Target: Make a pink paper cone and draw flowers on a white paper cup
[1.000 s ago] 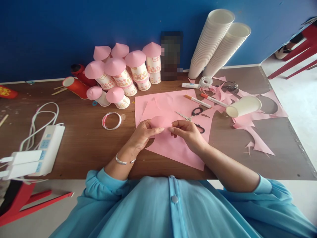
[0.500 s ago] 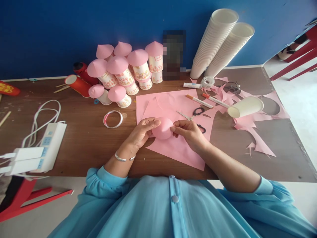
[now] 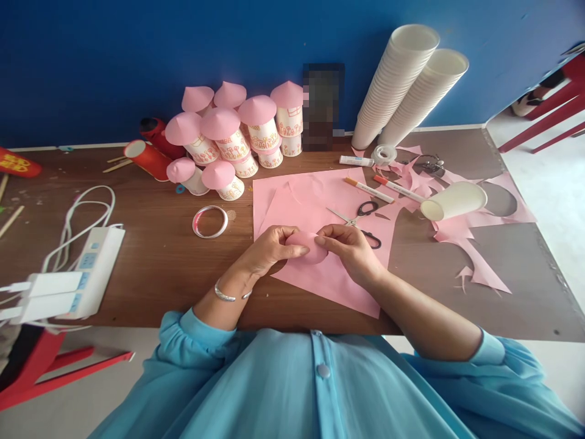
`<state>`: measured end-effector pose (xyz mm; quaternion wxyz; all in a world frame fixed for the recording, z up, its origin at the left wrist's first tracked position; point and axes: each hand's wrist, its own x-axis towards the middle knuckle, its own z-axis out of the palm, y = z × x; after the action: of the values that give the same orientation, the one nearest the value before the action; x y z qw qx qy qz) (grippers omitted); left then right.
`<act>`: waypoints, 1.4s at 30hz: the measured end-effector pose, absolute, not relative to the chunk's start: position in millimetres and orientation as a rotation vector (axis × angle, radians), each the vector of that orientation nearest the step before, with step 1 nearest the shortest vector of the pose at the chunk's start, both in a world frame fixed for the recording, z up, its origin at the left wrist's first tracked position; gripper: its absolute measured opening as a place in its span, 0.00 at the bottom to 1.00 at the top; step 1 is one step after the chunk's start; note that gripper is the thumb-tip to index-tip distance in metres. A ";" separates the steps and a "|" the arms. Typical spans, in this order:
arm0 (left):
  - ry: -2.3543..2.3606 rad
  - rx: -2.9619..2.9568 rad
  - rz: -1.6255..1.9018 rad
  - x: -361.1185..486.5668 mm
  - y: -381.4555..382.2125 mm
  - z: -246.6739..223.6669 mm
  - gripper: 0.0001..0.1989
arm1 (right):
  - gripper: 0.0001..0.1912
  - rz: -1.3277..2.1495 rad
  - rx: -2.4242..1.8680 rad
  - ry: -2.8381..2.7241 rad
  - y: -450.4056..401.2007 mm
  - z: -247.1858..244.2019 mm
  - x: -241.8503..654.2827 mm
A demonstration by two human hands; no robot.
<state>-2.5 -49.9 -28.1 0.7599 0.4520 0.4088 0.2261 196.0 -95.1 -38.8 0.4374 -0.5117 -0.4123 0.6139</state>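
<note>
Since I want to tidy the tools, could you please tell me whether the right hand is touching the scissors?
Cannot tell: in the head view, the right hand overlaps the scissors, hiding any contact or gap.

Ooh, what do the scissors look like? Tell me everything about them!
The scissors have thin, silvery, metal-looking blades and two black handle loops. They lie spread open on the pink sheet, tips pointing left and away from the person. The right hand is beside them, covering part of the nearer loop; I can't tell if it touches them.
</note>
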 end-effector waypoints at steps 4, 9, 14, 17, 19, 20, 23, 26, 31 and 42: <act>0.869 0.890 0.612 -0.6 -52.8 -29.3 0.13 | 0.23 1.487 -1.257 -0.998 -94.7 -39.2 197.3; 0.903 0.809 0.668 3.5 -56.2 -29.9 0.16 | 0.22 1.559 -1.233 -1.036 -95.1 -38.4 195.1; 0.930 0.844 0.650 5.4 -60.4 -34.7 0.15 | 0.21 1.504 -1.287 -1.054 -96.6 -39.5 193.7; 0.923 0.909 0.638 5.0 -61.6 -36.6 0.13 | 0.21 1.502 -1.294 -1.072 -97.3 -39.6 194.6; 0.921 0.929 0.624 4.7 -62.0 -36.3 0.13 | 0.20 1.508 -1.298 -1.085 -97.7 -39.5 195.1; 0.927 0.934 0.619 4.5 -62.2 -35.8 0.13 | 0.20 1.510 -1.299 -1.093 -97.8 -39.5 195.2; 0.948 0.951 0.599 4.0 -62.9 -33.8 0.15 | 0.20 1.496 -1.298 -1.104 -97.8 -39.8 195.2; 0.941 0.975 0.580 3.9 -63.3 -31.0 0.15 | 0.21 1.508 -1.310 -1.102 -97.5 -39.9 195.2; 0.944 1.056 0.582 4.7 -62.5 -24.8 0.14 | 0.21 1.501 -1.339 -1.168 -97.6 -39.8 195.1; 0.982 0.839 0.625 2.8 -63.2 -32.4 0.21 | 0.20 1.519 -1.318 -1.058 -96.5 -37.8 193.0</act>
<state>2.8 -63.2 -32.4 0.7535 0.3843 0.4500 0.2863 193.0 -96.5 -37.8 0.4208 -0.5262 -0.4223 0.6064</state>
